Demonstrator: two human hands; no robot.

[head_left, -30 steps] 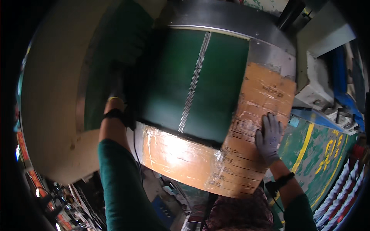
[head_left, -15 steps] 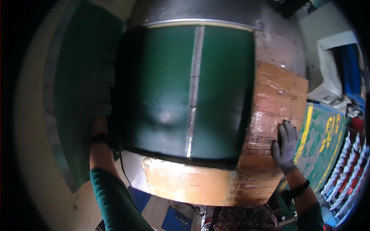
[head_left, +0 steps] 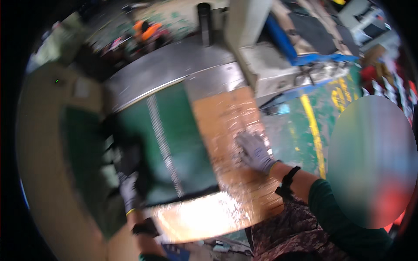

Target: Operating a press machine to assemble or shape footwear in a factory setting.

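A green belt (head_left: 191, 152) with a zigzag metal seam (head_left: 159, 126) running along it lies before me. Tape-covered cardboard (head_left: 230, 108) borders its right side and near end. My right hand (head_left: 257, 152), in a grey glove, rests on the cardboard to the right of the belt, fingers spread and holding nothing. At the belt's left edge is my left hand (head_left: 129, 191), also gloved. Its fingers blur into a dark shape there, so whether it grips anything is hidden.
Behind the belt is a grey metal surface (head_left: 165, 69) with a dark upright post (head_left: 204, 24). A pale wall or panel (head_left: 43, 174) stands on the left. To the right lies a green floor with a yellow line (head_left: 314, 130). A blurred oval hides part of the right side.
The view has swung to the right and takes in more of the surroundings. My right hand is now farther in on the cardboard, away from its outer edge. My left glove has come into sight.
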